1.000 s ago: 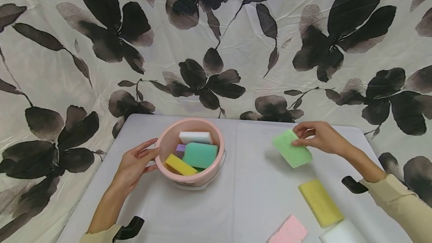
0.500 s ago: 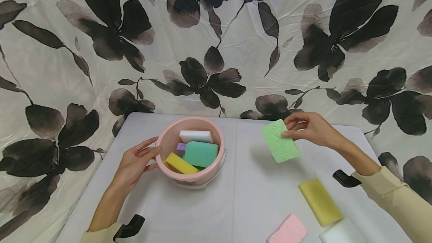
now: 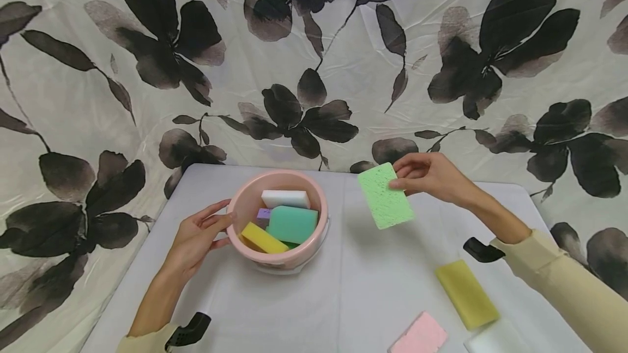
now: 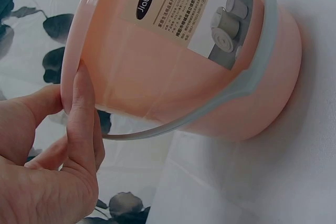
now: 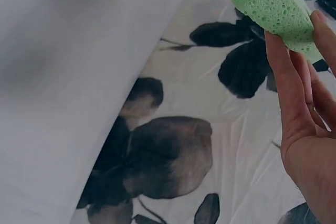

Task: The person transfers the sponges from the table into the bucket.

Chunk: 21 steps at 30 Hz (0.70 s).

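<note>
Fingers of the right hand (image 3: 434, 178) pinch the green sponge (image 3: 385, 203) by its edge, above the counter (image 3: 368, 293), right of centre in the head view. Fingers of the left hand (image 3: 193, 241) pinch the rim of the pink bucket (image 3: 299, 255), left of centre. Step in hand, as judged: transfer to the bucket. Next move calls for passing leftward over the rim. Bare counter lies between; the teal sponge (image 3: 293, 224) and others inside limit room.

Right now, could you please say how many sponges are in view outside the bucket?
4: the green sponge in the right hand; the yellow sponge, pink sponge and white sponge on the table, near right. The frame cuts off the last two; others may be unseen.
</note>
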Available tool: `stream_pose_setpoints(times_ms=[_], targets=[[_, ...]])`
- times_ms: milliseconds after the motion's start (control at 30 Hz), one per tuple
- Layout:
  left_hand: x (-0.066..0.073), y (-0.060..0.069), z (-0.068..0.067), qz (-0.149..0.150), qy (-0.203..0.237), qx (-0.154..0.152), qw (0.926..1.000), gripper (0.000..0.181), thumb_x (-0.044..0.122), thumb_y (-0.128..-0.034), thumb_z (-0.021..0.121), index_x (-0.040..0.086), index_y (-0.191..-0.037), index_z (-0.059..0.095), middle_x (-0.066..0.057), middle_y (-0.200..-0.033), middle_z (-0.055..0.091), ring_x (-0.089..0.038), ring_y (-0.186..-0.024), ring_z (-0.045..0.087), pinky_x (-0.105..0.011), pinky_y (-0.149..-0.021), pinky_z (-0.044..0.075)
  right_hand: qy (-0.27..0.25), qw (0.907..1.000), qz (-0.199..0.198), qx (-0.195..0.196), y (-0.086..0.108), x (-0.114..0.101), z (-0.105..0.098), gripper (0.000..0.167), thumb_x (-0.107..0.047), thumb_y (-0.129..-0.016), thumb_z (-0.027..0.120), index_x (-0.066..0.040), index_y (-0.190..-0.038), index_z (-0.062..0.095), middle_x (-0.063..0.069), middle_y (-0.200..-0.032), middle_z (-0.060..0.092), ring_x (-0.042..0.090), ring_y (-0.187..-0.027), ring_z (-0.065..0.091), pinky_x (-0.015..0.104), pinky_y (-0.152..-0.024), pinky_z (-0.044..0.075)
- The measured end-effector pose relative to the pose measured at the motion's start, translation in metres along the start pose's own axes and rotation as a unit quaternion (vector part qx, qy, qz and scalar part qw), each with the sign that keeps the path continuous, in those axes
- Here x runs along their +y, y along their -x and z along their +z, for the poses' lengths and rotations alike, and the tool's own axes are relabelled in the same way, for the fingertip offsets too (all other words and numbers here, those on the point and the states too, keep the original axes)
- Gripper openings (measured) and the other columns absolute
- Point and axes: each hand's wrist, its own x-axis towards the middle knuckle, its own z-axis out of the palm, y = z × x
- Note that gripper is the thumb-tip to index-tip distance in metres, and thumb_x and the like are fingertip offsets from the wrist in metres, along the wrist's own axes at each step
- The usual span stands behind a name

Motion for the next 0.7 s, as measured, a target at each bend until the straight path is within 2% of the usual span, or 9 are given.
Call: stream_pose_setpoints(times_ms=[400,700], targets=[[0.000,0.001,-0.001,0.009,0.005,-0.007,0.9999,0.069,0.036,-0.0984,0.071,0.013,-0.157,0.043,-0.009,-0.124,0.068,-0.004,-0.095,0.068,-0.027,-0.081,0.062,-0.045,0.9988,-0.011,-0.017,-0.026,-0.024,0.025,0.038,-0.010,-0.086,0.084,0.005,-0.115,0.067,0.018,-0.098,0.069,0.020,-0.080,0.072,0.047,-0.079,0.064],[0.001,0.002,0.000,0.004,0.007,-0.005,1.0000,0.068,0.035,-0.0985,0.071,0.012,-0.156,0.044,-0.011,-0.127,0.068,-0.005,-0.096,0.069,-0.027,-0.080,0.062,-0.054,0.9977,-0.026,-0.033,-0.043,-0.037,0.044,0.035,-0.010,-0.086,0.084,0.004,-0.115,0.068,0.017,-0.098,0.070,0.022,-0.082,0.073,0.045,-0.078,0.064]])
